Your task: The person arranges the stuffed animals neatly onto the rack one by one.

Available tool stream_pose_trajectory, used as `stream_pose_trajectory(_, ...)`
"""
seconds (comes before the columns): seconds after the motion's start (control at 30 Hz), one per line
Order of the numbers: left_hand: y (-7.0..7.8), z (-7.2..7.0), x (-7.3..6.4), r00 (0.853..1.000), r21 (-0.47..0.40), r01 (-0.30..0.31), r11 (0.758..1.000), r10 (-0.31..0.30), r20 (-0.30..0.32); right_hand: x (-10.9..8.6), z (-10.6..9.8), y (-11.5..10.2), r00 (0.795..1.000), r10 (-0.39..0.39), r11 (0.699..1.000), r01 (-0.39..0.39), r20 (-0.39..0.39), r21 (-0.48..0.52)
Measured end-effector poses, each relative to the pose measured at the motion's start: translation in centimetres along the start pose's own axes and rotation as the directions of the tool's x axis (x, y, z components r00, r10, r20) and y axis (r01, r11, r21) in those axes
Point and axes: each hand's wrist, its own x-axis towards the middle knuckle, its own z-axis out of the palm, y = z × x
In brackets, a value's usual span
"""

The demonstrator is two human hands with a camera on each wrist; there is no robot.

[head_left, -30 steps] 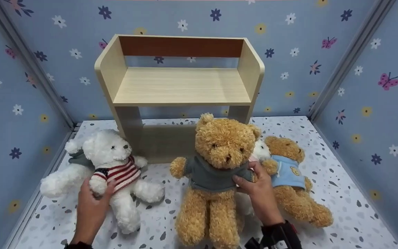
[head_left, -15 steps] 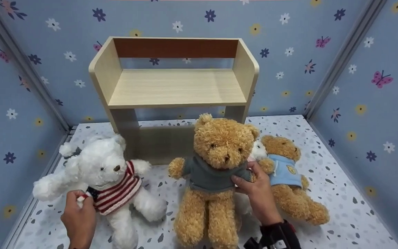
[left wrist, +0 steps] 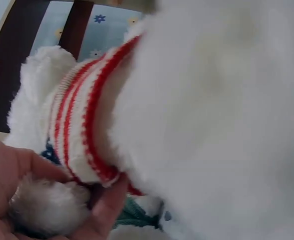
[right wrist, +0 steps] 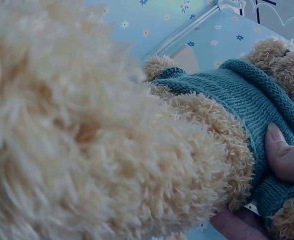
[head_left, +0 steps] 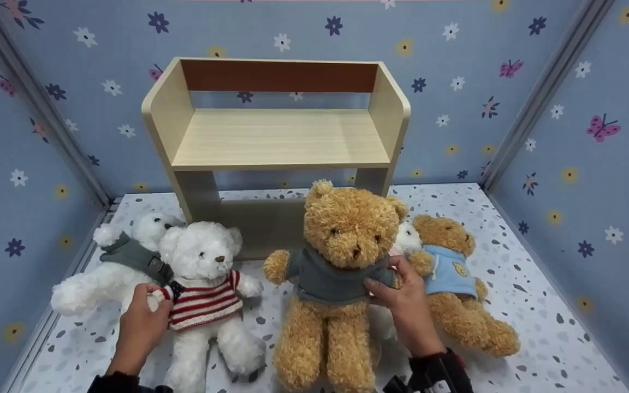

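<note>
My left hand (head_left: 142, 325) grips one arm of a white teddy bear (head_left: 200, 254) in a red-and-white striped sweater, which is upright in the head view. In the left wrist view the fingers curl round the white paw (left wrist: 51, 205) by the striped sleeve (left wrist: 81, 145). My right hand (head_left: 404, 305) holds a brown teddy bear (head_left: 347, 224) upright by its side and arm. Its thumb presses the grey-green sweater (right wrist: 232, 95) in the right wrist view, and the bear faces me.
A second white bear (head_left: 129, 262) in a green top leans at the left. A brown bear (head_left: 448, 273) in a blue hoodie lies at the right, with another white toy (head_left: 408, 237) mostly hidden beside it. Behind stands a wooden two-tier shelf (head_left: 282, 136); flowered panels (head_left: 582, 164) enclose the table.
The striped-sweater bear has swung from leaning over the left-hand white bear to upright and further right, uncovering that bear. My right hand and the brown bear have barely moved.
</note>
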Motion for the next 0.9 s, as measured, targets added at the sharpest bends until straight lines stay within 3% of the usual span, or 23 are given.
stream_pose_trajectory(0.17, 0.2, -1.3, -0.3, 0.989, -0.027, 0.071, 0.997, -0.067, 0.131, 0.1, 0.1, -0.1, 1.000, 0.005, 1.000, -0.005, 0.010, -0.004)
stream_pose_trajectory(0.27, 0.9, -1.9, -1.0, 0.987, -0.028, 0.055, 0.998, -0.050, 0.156, 0.1, 0.2, -0.3, 1.000, -0.002, 1.000, 0.002, 0.012, -0.010)
stream_pose_trajectory(0.33, 2.0, -2.2, -1.9, 0.991, -0.006, 0.013, 1.000, -0.012, 0.134, 0.1, 0.3, -0.4, 1.000, -0.007, 1.000, 0.007, 0.010, -0.004)
stream_pose_trajectory(0.43, 4.8, -1.9, -4.3, 0.994, 0.048, -0.081, 0.996, 0.077, 0.082, 0.2, 0.5, -0.7, 1.000, -0.020, 1.000, 0.020, 0.015, 0.010)
stream_pose_trajectory(0.53, 8.4, -0.8, -7.5, 0.981, 0.052, -0.188, 0.981, 0.184, 0.065, 0.3, 0.9, -1.0, 0.999, -0.041, 0.999, 0.040, 0.027, 0.029)
stream_pose_trajectory(0.63, 11.6, 1.3, -10.7, 0.958, 0.051, -0.281, 0.958, 0.277, 0.081, 0.2, 1.5, -1.4, 0.997, -0.073, 0.997, 0.072, 0.028, 0.034)
stream_pose_trajectory(0.73, 14.0, 4.0, -12.6, 0.924, 0.096, -0.382, 0.919, 0.378, 0.066, 0.1, 2.3, -1.7, 0.993, -0.114, 0.993, 0.114, 0.016, 0.016)
stream_pose_trajectory(0.8, 15.0, 5.8, -13.0, 0.892, 0.146, -0.449, 0.881, 0.450, 0.027, 0.1, 2.9, -1.9, 0.990, -0.139, 0.990, 0.139, 0.015, -0.003)
stream_pose_trajectory(0.9, 15.6, 8.2, -12.3, 0.833, 0.217, -0.527, 0.822, 0.550, -0.063, 0.2, 3.8, -2.0, 0.984, -0.177, 0.984, 0.178, 0.027, -0.030)
